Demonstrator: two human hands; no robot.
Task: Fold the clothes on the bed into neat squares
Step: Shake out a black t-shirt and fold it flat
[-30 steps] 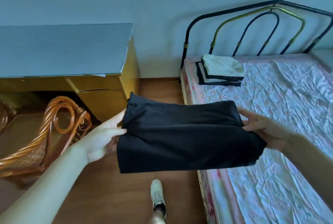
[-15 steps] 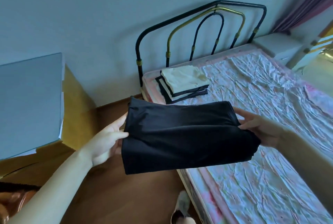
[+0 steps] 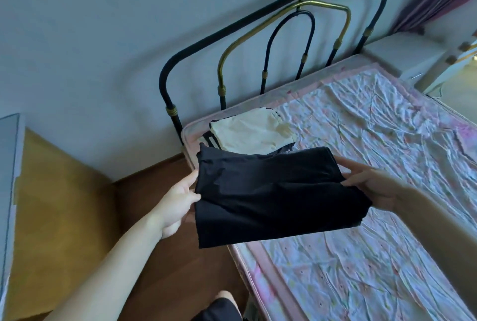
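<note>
The folded black fabric garment (image 3: 271, 191) forms a rough rectangle of several layers, with a soft crease running across its middle and its near edge sagging slightly. It is held in the air above the near-left corner of the bed with the pink-and-white crumpled floral sheet (image 3: 374, 217), partly over the brown wooden floor (image 3: 154, 256). The left hand (image 3: 178, 204) grips the garment's left edge, thumb on top. The right hand (image 3: 374, 186) grips the right edge, thumb on top. The lower fingers of both hands are hidden beneath the fabric. Beyond the garment, a stack of folded cream and black clothes (image 3: 247, 135) lies on the sheet near the black-and-brass metal headboard (image 3: 271, 44); the garment covers the stack's near edge.
</note>
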